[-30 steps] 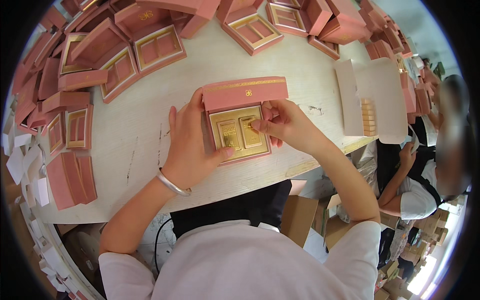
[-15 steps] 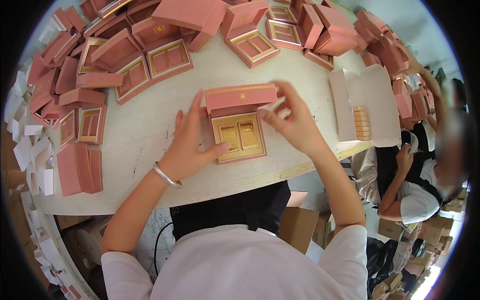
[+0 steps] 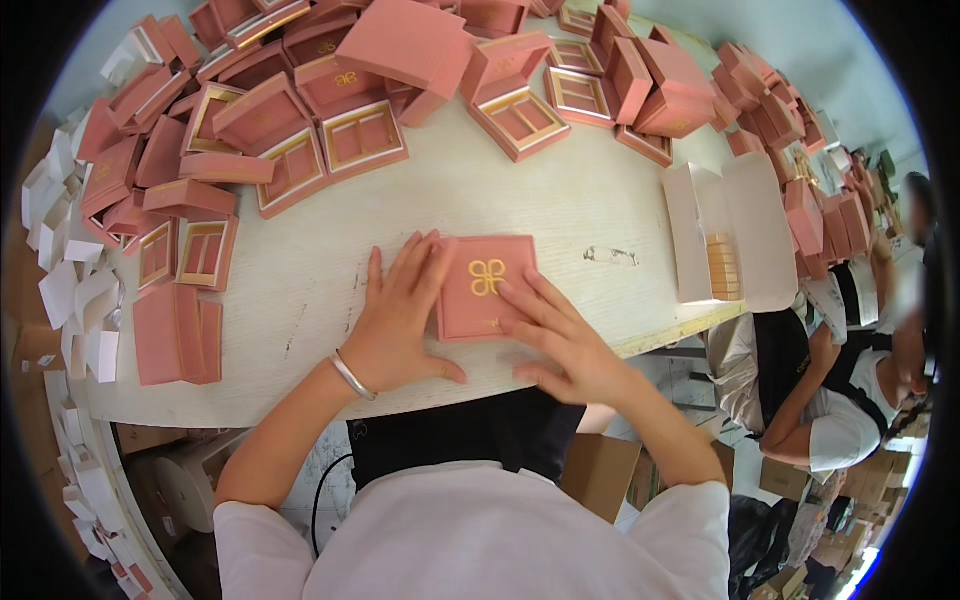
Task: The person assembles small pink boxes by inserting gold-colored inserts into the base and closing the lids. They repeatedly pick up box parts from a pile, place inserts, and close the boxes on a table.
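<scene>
A pink gift box [image 3: 463, 305] with a gold emblem on its lid lies closed on the table in front of me. My left hand [image 3: 400, 315] rests along its left side, fingers stretched out and the thumb apart. Over the box's right part lies my right hand [image 3: 560, 340], fingers spread and touching the lid. Neither hand grips anything. With the lid down, the inside of the box is hidden.
Open pink boxes [image 3: 365, 135] with divided trays crowd the far and left side of the pale table [image 3: 330, 260]. At right stands an open white carton [image 3: 765, 235] with a row of small tan pieces [image 3: 724, 268]. A co-worker [image 3: 845, 400] is at the far right.
The box's lid has swung down over the two gold bars in the tray. My right hand has come down from the raised lid onto its top; my left hand's thumb has left the tray.
</scene>
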Demonstrator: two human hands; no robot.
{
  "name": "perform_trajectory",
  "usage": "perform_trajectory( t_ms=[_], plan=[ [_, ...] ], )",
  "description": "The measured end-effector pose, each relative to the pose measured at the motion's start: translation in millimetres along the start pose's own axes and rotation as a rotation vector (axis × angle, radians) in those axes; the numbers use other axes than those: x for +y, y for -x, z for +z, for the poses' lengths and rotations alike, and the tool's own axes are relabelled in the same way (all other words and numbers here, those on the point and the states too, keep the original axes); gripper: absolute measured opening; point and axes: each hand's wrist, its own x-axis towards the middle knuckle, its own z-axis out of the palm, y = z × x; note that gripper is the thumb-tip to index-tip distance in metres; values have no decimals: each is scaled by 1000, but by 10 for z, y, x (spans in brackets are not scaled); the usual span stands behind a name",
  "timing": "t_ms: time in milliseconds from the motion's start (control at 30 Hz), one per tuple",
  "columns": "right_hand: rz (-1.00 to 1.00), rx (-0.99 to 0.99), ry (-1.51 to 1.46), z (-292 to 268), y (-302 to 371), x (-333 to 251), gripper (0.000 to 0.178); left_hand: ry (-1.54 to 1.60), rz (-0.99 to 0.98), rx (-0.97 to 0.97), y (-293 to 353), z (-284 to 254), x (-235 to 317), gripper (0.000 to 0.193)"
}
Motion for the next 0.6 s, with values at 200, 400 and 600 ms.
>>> perform_trajectory(
  t_ms=[200,400,600],
  plan=[
    [51,177,61,211,74,-140,57,106,162,230,-14,-59,47,89],
    [109,479,161,-102,157,-188,47,59,54,505,939,-938,-1,83],
    [154,664,-4,-271,141,-91,45,232,-247,1149,2159,-1851,-465,100]
  ],
)
